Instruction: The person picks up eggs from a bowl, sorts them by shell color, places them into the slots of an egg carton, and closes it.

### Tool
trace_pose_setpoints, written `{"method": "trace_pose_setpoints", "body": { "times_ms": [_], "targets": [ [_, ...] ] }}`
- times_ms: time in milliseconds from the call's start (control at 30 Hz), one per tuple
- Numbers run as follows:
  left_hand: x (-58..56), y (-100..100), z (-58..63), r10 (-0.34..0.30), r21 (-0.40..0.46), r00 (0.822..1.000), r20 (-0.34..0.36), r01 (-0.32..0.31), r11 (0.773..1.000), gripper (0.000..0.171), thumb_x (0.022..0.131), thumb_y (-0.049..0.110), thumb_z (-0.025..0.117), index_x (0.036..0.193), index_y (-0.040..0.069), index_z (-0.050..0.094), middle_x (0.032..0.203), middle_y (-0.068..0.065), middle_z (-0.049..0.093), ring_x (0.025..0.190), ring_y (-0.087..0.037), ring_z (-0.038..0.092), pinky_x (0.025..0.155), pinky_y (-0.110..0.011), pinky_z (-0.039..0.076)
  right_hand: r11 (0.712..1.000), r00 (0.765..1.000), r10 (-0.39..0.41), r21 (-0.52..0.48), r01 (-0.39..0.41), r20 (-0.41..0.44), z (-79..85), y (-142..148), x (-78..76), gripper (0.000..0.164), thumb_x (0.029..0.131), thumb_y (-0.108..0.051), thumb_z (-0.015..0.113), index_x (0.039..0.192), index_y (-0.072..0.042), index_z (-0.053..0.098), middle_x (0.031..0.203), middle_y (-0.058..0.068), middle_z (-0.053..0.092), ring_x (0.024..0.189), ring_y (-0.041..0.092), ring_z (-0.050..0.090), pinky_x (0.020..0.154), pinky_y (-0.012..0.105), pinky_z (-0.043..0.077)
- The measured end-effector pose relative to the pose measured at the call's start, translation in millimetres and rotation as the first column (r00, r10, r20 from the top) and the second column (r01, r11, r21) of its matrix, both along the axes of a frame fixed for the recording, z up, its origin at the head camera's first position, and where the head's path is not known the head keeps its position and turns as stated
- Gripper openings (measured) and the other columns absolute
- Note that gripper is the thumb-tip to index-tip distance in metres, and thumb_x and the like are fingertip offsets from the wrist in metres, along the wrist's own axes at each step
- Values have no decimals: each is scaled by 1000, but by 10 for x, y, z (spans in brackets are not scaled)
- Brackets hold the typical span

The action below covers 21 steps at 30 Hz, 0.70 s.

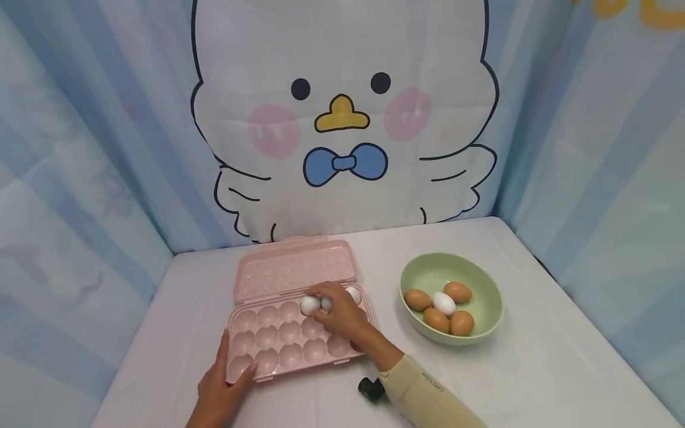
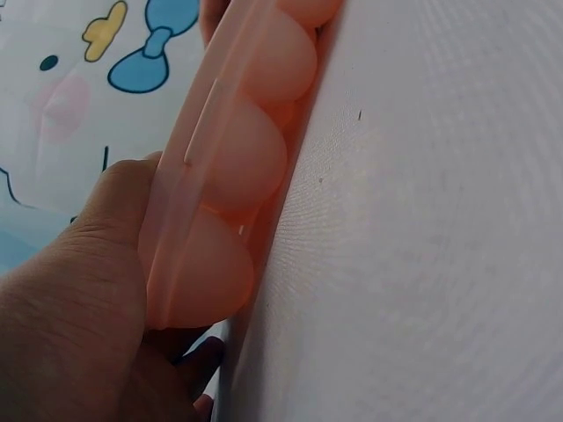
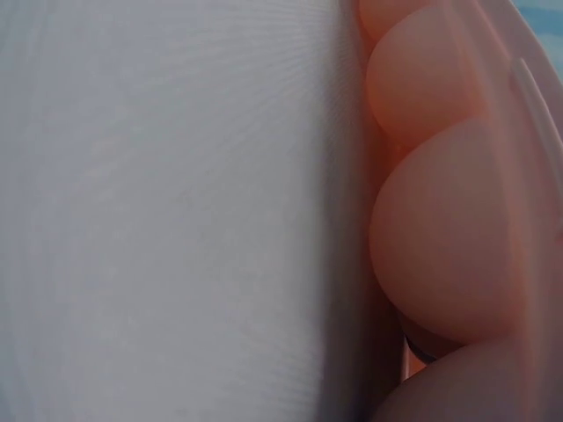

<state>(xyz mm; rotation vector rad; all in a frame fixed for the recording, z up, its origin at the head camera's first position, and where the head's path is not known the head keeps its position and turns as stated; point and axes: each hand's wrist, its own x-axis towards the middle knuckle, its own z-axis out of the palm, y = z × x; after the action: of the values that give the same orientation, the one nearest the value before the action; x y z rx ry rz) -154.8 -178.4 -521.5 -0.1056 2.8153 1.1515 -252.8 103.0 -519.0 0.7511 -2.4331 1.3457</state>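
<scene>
A pink plastic egg carton (image 1: 291,334) lies on the table with its lid (image 1: 294,270) folded back. My left hand (image 1: 220,380) grips the front left corner, thumb at the front edge and fingers along the left side. In the left wrist view that hand (image 2: 84,290) holds the rim beside the rounded cups (image 2: 242,158). My right hand (image 1: 342,312) reaches over the back row and pinches a white egg (image 1: 309,305) at a cup there. Two more white eggs sit to its right, one partly behind the fingers, the other (image 1: 353,294) near the back right corner.
Right of the carton stands a green bowl (image 1: 484,285) with several brown eggs (image 1: 436,320) and one white egg (image 1: 443,304). A small black object (image 1: 369,389) lies beside the right sleeve (image 1: 423,392). Printed curtains (image 1: 342,202) hang behind the white table (image 1: 535,333) and at its sides.
</scene>
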Motion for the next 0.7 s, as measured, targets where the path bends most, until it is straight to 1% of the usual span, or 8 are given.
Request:
{"method": "trace_pose_setpoints", "body": {
  "times_ms": [233,367,467,600,700],
  "targets": [
    [-13,33,-31,11,-19,999,38,-10,1000,110,96,55,67,166,13,-7,162,-34,22,143,-57,28,111,-68,25,1000,1000,-10,10,10,-1,-14,22,32,43,82,1,84,123,-6,73,121,6,70,115,24,62,98,39,49],
    [-17,24,-62,16,-35,999,31,-15,999,111,95,58,67,166,13,-6,159,-36,26,140,-59,33,110,-69,28,999,1000,-8,34,8,-17,-28,22,30,42,83,1,84,122,-6,72,120,7,70,114,24,62,98,38,50],
    [-20,20,-68,16,-40,999,34,-15,999,112,95,59,67,166,12,-6,158,-36,27,140,-59,34,110,-69,28,999,1000,-7,34,7,-3,-21,29,27,41,83,0,84,122,-5,72,121,6,70,113,23,62,98,37,50],
    [-23,15,-54,23,-47,998,57,-20,999,113,94,63,65,165,12,-7,157,-38,29,139,-61,33,110,-70,25,1000,999,12,0,-12,45,51,64,37,42,87,-5,84,126,-9,71,125,1,70,117,17,63,100,34,49],
    [-17,6,-36,27,-56,998,59,-24,998,114,94,66,63,165,11,-7,153,-40,33,135,-62,36,109,-72,25,998,997,46,-45,-43,67,189,126,96,42,89,-8,83,129,-10,71,129,-2,69,122,14,61,104,35,47]
  ]
}}
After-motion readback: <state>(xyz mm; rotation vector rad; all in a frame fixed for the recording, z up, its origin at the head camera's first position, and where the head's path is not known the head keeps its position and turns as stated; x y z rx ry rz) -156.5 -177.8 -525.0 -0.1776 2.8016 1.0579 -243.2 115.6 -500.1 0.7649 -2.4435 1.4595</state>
